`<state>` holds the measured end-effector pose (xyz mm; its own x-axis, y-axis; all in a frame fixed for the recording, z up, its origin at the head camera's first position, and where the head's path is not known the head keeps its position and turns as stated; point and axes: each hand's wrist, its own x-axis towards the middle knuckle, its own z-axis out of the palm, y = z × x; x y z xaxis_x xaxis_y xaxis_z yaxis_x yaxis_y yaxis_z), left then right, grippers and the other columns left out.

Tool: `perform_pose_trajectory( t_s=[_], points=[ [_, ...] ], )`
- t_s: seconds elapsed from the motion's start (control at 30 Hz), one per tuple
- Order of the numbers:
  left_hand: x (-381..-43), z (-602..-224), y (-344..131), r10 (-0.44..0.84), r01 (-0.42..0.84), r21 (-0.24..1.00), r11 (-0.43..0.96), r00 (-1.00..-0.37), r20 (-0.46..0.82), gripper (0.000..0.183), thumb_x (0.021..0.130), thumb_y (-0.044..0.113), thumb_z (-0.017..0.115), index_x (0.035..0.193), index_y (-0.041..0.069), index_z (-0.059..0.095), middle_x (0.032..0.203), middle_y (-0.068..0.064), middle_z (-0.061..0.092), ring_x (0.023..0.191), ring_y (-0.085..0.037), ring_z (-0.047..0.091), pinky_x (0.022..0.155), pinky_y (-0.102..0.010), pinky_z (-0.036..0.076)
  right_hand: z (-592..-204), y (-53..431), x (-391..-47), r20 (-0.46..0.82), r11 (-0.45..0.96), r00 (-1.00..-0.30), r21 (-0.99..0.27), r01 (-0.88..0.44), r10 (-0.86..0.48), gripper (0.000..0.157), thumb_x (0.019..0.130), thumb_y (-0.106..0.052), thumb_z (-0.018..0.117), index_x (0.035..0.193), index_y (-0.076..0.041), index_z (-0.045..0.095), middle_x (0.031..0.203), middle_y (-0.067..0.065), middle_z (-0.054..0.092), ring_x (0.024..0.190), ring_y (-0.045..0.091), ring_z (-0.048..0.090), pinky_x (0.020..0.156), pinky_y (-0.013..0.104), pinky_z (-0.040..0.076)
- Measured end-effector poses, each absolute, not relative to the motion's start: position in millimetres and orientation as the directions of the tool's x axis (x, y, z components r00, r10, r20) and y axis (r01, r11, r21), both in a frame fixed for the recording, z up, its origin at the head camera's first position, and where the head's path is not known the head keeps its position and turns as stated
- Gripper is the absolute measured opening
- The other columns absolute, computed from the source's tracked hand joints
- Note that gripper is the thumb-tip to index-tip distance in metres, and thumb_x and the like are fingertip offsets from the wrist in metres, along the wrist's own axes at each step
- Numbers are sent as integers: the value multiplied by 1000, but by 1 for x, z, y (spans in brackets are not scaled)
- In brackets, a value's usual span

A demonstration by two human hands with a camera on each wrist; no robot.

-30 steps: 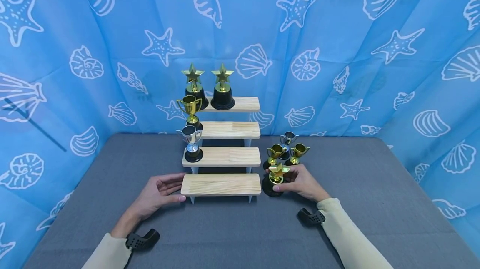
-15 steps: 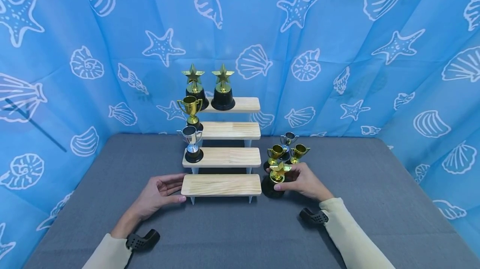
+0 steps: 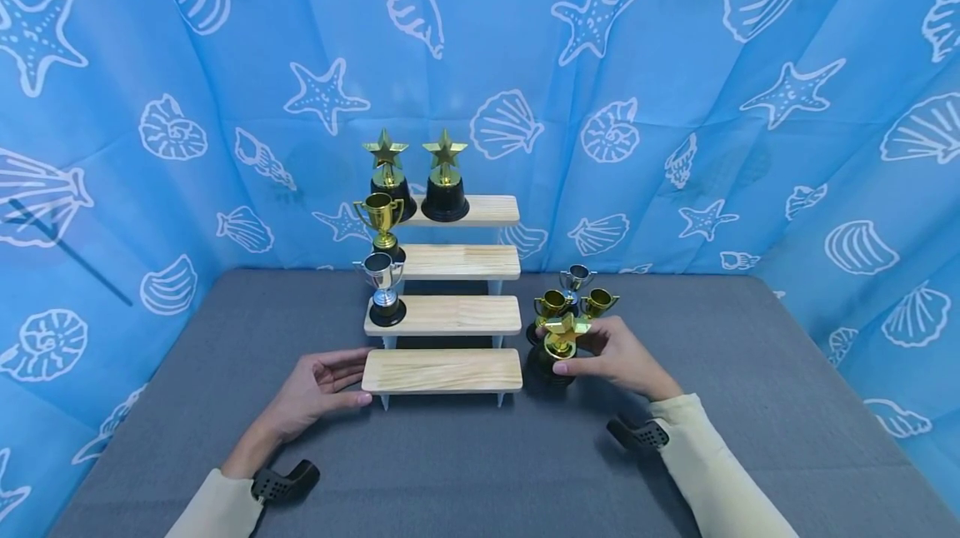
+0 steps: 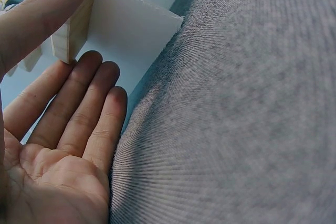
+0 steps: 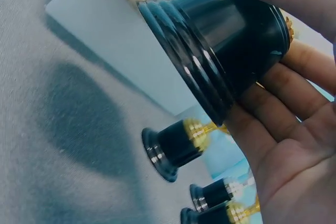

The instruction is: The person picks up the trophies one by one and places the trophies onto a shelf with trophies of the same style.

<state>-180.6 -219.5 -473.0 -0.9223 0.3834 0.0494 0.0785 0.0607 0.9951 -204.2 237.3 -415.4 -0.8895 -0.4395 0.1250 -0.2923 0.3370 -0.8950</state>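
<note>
A gold star trophy [image 3: 561,346] with a black base is in my right hand [image 3: 618,361], thumb on one side and fingers on the other. In the right wrist view its black base [image 5: 210,40] hangs above the cloth, a shadow below. My left hand [image 3: 318,388] lies at the left end of the stepped wooden display stand [image 3: 442,371], its lowest step. In the left wrist view the fingers [image 4: 86,114] are nearly straight, tips beside the step's white support [image 4: 131,30]. Two star trophies [image 3: 446,180], a gold cup [image 3: 381,221] and a silver cup [image 3: 386,288] stand on upper steps.
Right of the stand, two gold cup trophies [image 3: 600,302] and a silver cup trophy [image 3: 576,278] stand grouped on the grey cloth-covered table [image 3: 480,471], just behind the right hand. A blue shell-patterned curtain [image 3: 510,47] closes off the back and sides.
My right hand has raised the star trophy off the table and shifted it slightly right. The left hand has stayed in place at the stand.
</note>
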Motion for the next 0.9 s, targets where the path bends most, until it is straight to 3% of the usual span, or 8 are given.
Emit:
perform_pose_trajectory(
  t_s=[0.5,0.9],
  points=[
    [-180,-473,-220,376,57,996,64,-926,29,71,83,-1,80,143,-15,44,143,-35,49,119,-10,63,103,-28,52,-397,234,-195,148,312,-880,-898,-311,-450,42,82,-9,85,121,0,71,121,12,71,108,21,67,96,25,55],
    [-181,-472,-220,389,77,996,49,-920,51,70,84,-2,79,143,-16,43,143,-36,48,119,-10,63,103,-27,52,-384,233,-194,218,304,-874,-878,-370,-434,41,84,-6,83,122,1,71,120,13,71,100,22,67,87,29,60]
  ],
)
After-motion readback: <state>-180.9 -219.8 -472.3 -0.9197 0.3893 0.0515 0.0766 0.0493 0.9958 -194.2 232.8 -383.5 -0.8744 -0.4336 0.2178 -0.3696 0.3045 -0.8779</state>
